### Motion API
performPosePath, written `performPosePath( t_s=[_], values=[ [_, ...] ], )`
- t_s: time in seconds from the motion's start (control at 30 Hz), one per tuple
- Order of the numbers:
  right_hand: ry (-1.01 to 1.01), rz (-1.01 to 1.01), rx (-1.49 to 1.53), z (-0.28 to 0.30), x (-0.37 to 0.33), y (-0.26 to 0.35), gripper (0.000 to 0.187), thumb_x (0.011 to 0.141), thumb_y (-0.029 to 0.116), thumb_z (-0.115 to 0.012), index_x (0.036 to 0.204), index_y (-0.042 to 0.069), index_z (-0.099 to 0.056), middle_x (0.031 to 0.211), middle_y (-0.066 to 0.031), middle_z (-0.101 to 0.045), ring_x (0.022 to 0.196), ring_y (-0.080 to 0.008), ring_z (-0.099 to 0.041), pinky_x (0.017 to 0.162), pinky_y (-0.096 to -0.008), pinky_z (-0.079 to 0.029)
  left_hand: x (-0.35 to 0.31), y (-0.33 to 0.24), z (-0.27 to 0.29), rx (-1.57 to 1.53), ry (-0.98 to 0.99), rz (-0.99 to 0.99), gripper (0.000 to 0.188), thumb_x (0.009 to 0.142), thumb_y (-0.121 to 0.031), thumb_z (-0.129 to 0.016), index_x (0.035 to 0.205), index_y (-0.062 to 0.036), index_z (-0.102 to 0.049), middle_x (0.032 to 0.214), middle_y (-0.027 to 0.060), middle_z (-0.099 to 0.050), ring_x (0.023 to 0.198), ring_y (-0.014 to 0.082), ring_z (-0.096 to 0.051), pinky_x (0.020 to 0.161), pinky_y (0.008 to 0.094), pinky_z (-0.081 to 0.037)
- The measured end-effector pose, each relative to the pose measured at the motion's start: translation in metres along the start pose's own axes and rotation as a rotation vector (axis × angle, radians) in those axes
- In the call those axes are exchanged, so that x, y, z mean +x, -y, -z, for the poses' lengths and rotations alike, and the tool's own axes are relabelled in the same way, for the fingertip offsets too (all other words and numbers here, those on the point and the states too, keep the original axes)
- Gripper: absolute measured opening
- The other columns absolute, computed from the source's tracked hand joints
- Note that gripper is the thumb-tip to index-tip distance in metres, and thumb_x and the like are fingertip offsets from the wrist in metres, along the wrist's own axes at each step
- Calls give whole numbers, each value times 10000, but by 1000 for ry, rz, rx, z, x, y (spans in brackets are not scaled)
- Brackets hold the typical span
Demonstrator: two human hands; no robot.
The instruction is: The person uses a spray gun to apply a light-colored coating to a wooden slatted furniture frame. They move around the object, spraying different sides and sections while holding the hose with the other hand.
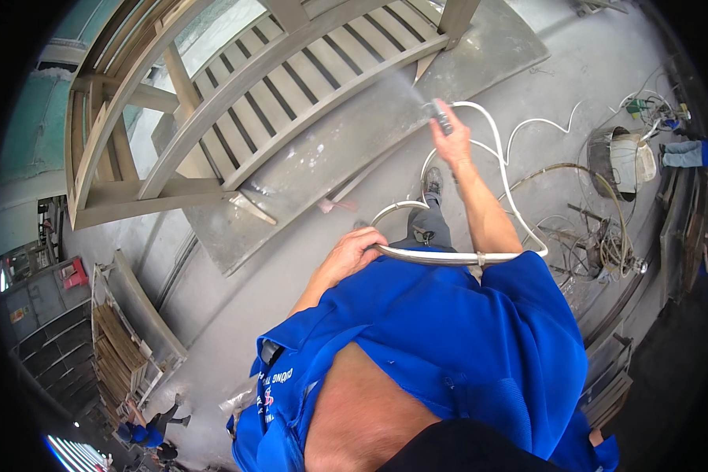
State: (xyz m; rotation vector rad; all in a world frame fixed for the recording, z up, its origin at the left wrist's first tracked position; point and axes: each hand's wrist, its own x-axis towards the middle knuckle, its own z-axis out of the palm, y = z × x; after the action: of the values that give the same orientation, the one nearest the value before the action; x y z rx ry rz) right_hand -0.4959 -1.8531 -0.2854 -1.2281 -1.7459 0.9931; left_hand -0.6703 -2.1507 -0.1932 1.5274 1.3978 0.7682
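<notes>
My right hand (452,141) is closed around a small metal spray gun (442,119). A pale mist leaves it toward a slatted wooden bench (291,88), greyish-brown in colour. The bench rests on a grey flat board (307,161); its near seat rail is closest to the gun. White hoses (492,126) loop from the gun back past my right forearm. At my waist, my left hand (355,253) is curled round a bundle of hose (433,256). Its fingertips are partly hidden.
A dusty bucket (633,165) stands at the right, near tangled hoses and wire (598,244) on the floor. Wooden slatted pieces (118,346) are stacked at the lower left. Another person in blue (145,431) is farther off there. Dark panels (676,228) lean at the far right.
</notes>
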Motion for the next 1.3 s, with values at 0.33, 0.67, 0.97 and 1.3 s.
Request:
performPosePath(
  t_s=[0.33, 0.67, 0.97, 1.3],
  values=[
    [-263, -296, 632, 65, 134, -46, 404, 1001, 217, -628, 1373, 76, -559, 881, -66, -679, 740, -179, -702, 448, -295, -497, 125, 2, -54, -23, -207, -12, 303, 861, 20, -677, 1155, -53, -658, 1080, 183, -682, 1018, 413, -657, 881, 453, -541],
    [-436, -320, 1161, -130, 338, -80, 194, 1020, 234, -582, 1160, 100, -579, 877, -78, -671, 713, -205, -690, 445, -325, -454, 174, 9, 25, -4, -357, -107, 282, 841, -118, -789, 1091, -11, -715, 913, 144, -717, 787, 325, -688, 697, 395, -554],
    [-303, 211, 1507, -158, 461, -32, 348, 1017, 290, -591, 1328, 140, -545, 1286, -166, -598, 1146, -315, -606, 821, -410, -521, 161, 76, -5, -381, -30, 55, 315, 831, 71, -685, 1128, -28, -651, 1109, 139, -680, 1070, 330, -676, 901, 409, -553],
    [96, -279, 464, -202, 282, 19, 204, 1043, 223, -542, 1115, 57, -637, 889, -50, -680, 829, -146, -689, 492, -291, -444, 110, 147, -43, -390, -381, -62, 398, 770, 128, -660, 1121, -55, -617, 1138, 102, -597, 1201, 316, -595, 1198, 487, -400]
  ],
)
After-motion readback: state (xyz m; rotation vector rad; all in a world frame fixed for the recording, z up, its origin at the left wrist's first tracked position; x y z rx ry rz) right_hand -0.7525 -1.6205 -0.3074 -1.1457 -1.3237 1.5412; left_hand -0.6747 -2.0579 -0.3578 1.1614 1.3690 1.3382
